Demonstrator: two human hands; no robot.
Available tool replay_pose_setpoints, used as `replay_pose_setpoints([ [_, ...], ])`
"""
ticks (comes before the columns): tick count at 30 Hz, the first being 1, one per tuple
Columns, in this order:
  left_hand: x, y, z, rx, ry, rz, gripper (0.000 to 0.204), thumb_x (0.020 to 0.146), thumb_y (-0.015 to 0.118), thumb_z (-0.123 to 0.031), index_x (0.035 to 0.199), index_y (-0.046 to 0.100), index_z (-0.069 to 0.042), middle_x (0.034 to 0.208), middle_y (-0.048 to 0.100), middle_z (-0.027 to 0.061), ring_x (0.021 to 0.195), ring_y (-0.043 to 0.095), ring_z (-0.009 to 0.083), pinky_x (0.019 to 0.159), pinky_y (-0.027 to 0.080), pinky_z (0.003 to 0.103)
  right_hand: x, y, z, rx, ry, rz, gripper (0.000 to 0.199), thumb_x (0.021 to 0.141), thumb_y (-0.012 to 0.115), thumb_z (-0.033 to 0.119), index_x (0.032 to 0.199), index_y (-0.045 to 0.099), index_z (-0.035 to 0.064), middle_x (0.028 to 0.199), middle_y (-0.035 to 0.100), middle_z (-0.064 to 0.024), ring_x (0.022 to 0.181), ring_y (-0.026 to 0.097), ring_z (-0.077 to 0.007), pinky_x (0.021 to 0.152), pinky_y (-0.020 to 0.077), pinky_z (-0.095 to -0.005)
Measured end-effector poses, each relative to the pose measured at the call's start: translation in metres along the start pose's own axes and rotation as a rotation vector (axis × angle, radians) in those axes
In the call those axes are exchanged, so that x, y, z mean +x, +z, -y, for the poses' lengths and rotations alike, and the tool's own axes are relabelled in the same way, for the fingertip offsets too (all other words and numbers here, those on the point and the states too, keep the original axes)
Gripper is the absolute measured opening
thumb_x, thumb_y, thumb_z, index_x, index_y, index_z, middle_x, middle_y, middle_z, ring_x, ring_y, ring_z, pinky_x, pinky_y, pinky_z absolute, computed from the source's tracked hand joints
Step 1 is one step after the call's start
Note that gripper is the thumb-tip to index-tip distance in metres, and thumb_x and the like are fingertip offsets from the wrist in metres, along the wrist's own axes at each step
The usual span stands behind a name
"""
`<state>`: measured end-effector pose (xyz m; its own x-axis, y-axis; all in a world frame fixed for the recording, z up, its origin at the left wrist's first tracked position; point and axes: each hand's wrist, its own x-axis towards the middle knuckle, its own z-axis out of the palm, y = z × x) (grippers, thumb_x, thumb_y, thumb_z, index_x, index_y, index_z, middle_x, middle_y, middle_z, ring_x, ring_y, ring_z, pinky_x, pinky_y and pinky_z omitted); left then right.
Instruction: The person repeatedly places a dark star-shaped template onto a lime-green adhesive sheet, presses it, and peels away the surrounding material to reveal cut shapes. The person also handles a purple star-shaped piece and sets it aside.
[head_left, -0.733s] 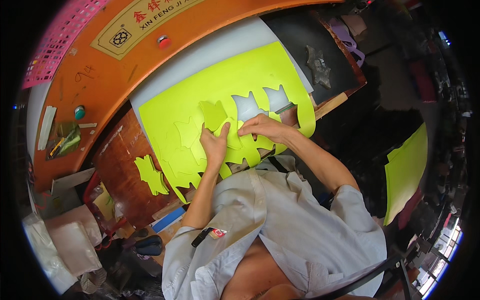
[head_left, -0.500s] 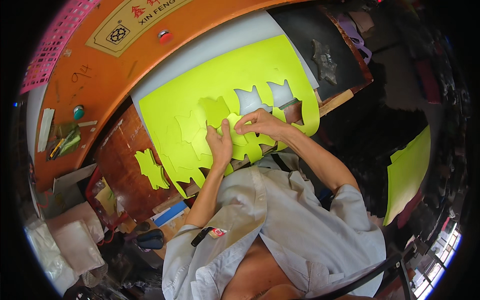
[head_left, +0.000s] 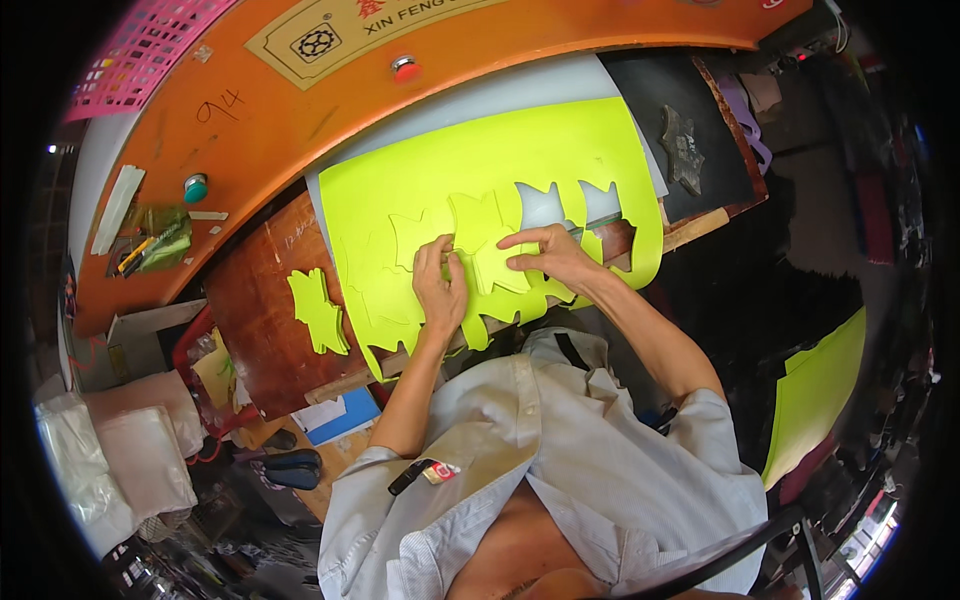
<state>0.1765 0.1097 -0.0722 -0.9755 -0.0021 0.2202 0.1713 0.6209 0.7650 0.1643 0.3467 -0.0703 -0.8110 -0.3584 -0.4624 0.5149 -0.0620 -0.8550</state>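
A bright yellow-green sheet [head_left: 360,165] lies on the work surface, with star-like shapes cut through it. My right hand [head_left: 560,258] pinches the edge of a loose yellow-green cut piece [head_left: 500,272] between thumb and fingers. Just left of it, my left hand [head_left: 440,290] rests over the sheet, fingers bent and thumb apart, its fingertips by another cut piece [head_left: 408,240]. A further cut piece [head_left: 476,218] lies above the two hands. Pale board shows through open cutouts to the right. What lies under the left fingers is hidden.
An orange machine beam [head_left: 450,70] with red and green buttons spans the far side. A stack of cut pieces [head_left: 318,312] sits at left on the brown board [head_left: 262,330]. A dark metal die [head_left: 682,150] lies at far right. More yellow-green sheets [head_left: 815,400] hang at right.
My hands have moved slightly apart, and the pinched piece now lies lower, between them. My left thumb has come off it. The whole view has shifted a little.
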Motion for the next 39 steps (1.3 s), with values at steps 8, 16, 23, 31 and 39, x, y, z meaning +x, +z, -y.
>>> replay_pose_setpoints([
  [8,0.016,-0.01,-0.006,-0.119,-0.036,0.023,0.029,0.1,0.063,-0.012,0.123,0.065,0.006,0.097,0.072,0.0148,0.085,0.067,0.026,0.078,0.053,0.036,0.009,0.001,-0.022,0.445,0.002,-0.043,0.017,0.088,0.081,0.003,0.103,0.074,0.0025,0.102,0.072,-0.0039,0.096,0.066,-0.0135,0.088,0.0508,-0.0276],
  [16,0.034,0.004,-0.035,-0.787,-0.967,0.328,0.036,0.095,0.08,-0.025,0.107,0.067,0.006,0.091,0.073,0.0109,0.075,0.066,0.0152,0.066,0.053,0.029,0.007,0.003,-0.022,0.27,-0.163,0.003,0.007,0.091,0.077,0.002,0.097,0.072,0.0049,0.095,0.072,0.0,0.087,0.065,-0.0083,0.078,0.0513,-0.0246],
  [23,0.04,0.007,-0.05,-0.501,-1.007,0.368,0.038,0.091,0.083,-0.019,0.111,0.067,0.009,0.1,0.074,0.0136,0.082,0.07,0.0176,0.073,0.058,0.03,0.001,0.014,-0.023,0.289,-0.258,-0.21,0.014,0.104,0.064,0.011,0.113,0.067,0.0011,0.093,0.071,0.0003,0.075,0.057,-0.0024,0.064,0.0452,-0.0211],
  [31,0.013,0.01,-0.042,-0.837,-0.817,0.193,0.022,0.095,0.079,-0.013,0.106,0.072,0.005,0.1,0.076,0.0125,0.079,0.072,0.0156,0.069,0.059,0.032,0.009,0.022,-0.025,0.112,-0.188,-0.374,0.025,0.105,0.064,0.016,0.115,0.069,-0.0068,0.09,0.073,-0.004,0.079,0.06,-0.0045,0.068,0.0485,-0.0222],
  [39,0.008,0.007,-0.011,-1.013,-0.902,0.273,0.019,0.099,0.072,-0.01,0.113,0.071,0.003,0.112,0.076,0.0117,0.099,0.073,0.0184,0.089,0.058,0.035,0.024,0.037,-0.004,0.086,-0.177,-0.437,0.033,0.101,0.07,0.021,0.083,0.071,-0.0063,0.063,0.06,-0.0003,0.058,0.049,-0.0049,0.05,0.038,-0.027],
])
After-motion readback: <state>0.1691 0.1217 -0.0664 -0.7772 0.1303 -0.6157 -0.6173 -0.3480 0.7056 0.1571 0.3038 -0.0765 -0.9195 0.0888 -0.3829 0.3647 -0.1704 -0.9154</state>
